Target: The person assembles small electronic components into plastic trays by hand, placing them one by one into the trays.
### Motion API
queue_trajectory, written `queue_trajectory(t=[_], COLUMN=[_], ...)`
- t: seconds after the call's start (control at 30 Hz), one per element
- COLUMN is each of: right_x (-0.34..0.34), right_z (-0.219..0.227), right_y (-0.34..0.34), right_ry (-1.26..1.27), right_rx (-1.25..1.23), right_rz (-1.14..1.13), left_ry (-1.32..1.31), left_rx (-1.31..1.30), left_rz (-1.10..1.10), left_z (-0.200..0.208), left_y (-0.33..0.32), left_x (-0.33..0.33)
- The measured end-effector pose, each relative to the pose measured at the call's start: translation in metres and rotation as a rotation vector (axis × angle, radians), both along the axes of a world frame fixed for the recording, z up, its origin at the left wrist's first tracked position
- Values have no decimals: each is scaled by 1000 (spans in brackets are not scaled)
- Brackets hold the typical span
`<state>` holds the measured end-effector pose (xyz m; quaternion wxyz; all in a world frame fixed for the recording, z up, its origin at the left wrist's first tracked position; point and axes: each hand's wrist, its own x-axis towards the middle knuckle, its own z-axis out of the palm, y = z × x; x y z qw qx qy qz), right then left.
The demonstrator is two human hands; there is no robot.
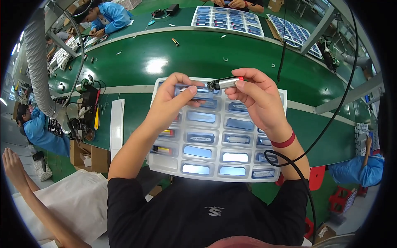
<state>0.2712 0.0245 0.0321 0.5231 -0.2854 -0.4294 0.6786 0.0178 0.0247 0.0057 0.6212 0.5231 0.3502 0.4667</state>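
My left hand grips a translucent blue plastic casing between thumb and fingers. In my right hand is a silver cylindrical battery, pinched by its red-edged end. Its other end carries a small dark part and sits right at the casing's end; whether it has entered the casing I cannot tell. Beneath both hands lies a white plastic tray with rows of compartments. Most visible compartments hold blue casings. Red and yellow batteries lie in compartments on its left side.
A black cable loops by my right forearm. To the left are a white strip, a yellow-handled tool and a ribbed duct. Across the green bench, co-workers sit near more filled trays. Another person's hand shows lower left.
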Motion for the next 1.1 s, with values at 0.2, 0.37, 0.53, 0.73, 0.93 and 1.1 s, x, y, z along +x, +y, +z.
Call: queue_trajectory(t=[0.2,0.37,0.53,0.73,0.93,1.1], right_x=[-3,-20,-28,-32,-36,-34], right_z=[-4,-14,-25,-28,-28,-32], right_y=[3,-5,-6,-9,-9,-7], right_ry=[-149,-259,-290,-437,-457,-712], right_rx=[114,250,291,315,308,749], right_rz=[-56,-154,-175,-239,-260,-439], left_ry=[-276,-441,-475,-475,-437,-213], left_rx=[-197,-176,-145,-140,-116,-23], left_rz=[-34,-153,-213,-214,-167,-78], left_z=[-9,-5,-9,-7,-6,-10], left_y=[-4,-11,-13,-16,-17,-17], left_x=[7,6,8,8,14,20])
